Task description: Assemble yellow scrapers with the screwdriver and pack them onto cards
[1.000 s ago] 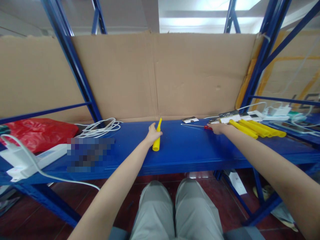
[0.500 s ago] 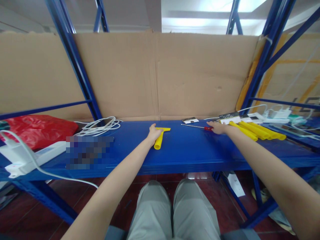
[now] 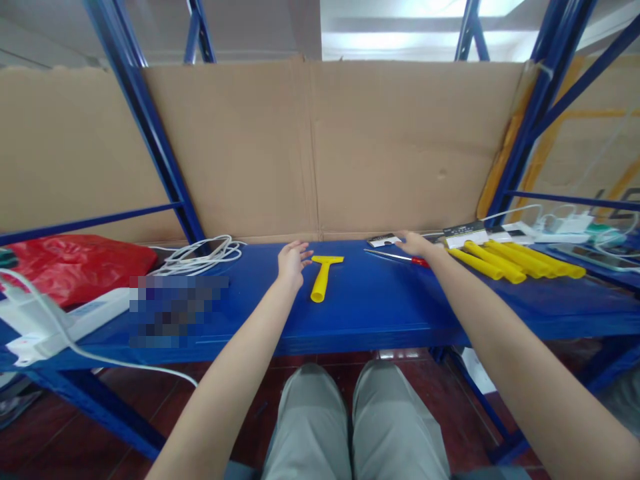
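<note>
A yellow T-shaped scraper (image 3: 323, 280) lies by itself on the blue tabletop, its wide head toward the back. Just left of it is my left hand (image 3: 294, 263), open, fingers apart and holding nothing. My right hand (image 3: 416, 244) reaches over the red handle of a screwdriver (image 3: 420, 262); its fingers stretch out to the right end of a small black-and-white packet (image 3: 381, 240). Whether they touch the packet I cannot tell. To the right of my right forearm several more yellow scrapers (image 3: 505, 261) lie side by side, their heads partly hidden by a black-and-white card (image 3: 465, 235).
On the left lie a red plastic bag (image 3: 85, 263), a coiled white cable (image 3: 205, 257), a white power strip (image 3: 105, 307) and a blurred-out object (image 3: 177, 312). Cardboard (image 3: 315, 147) stands along the back between blue posts. A phone (image 3: 595, 257), cables and chargers lie far right.
My left hand has let go of the yellow scraper and moved slightly left. My right hand has shifted left from beside the yellow scrapers toward the small packet.
</note>
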The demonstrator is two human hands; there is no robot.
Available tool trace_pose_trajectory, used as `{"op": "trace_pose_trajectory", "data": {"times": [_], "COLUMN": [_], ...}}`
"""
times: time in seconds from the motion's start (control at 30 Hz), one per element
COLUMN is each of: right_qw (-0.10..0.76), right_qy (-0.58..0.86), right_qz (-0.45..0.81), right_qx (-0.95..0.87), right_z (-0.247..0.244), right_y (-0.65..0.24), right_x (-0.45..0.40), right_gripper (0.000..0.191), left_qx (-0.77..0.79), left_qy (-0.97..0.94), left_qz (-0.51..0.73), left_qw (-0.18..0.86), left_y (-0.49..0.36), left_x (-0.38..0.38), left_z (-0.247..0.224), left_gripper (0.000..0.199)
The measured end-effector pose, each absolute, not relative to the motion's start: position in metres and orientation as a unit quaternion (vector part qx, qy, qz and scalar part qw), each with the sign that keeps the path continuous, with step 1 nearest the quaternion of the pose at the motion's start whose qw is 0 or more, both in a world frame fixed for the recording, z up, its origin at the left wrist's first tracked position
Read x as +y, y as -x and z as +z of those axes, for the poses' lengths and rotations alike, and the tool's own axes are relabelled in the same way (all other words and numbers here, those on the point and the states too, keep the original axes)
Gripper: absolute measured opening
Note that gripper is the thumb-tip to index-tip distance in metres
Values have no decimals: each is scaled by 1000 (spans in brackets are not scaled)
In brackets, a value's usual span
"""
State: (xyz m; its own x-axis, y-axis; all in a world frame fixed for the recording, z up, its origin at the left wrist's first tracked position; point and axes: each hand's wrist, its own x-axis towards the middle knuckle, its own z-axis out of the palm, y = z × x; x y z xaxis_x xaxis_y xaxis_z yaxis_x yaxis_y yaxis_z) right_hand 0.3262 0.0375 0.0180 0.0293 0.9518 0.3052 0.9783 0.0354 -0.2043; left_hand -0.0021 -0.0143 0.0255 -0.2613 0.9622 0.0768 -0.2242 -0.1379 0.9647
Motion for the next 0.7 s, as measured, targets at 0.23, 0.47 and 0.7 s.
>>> {"op": "trace_pose_trajectory", "data": {"times": [0.23,0.47,0.7], "right_qw": [146,117,168], "right_qy": [731,820,837], "right_qz": [-5,0,-9], "right_qx": [-666,-560,-521], "right_z": [16,20,4], "right_y": [-318,-294,-286], "right_x": [60,73,84], "right_gripper": [51,42,31], "left_qx": [478,467,442], "left_qy": [-405,-391,-358], "left_qz": [615,613,633], "left_qw": [479,502,525], "left_y": [-2,-6,-9], "left_x": [-14,-16,-23], "left_z": [19,19,24], "left_gripper": [41,42,31]}}
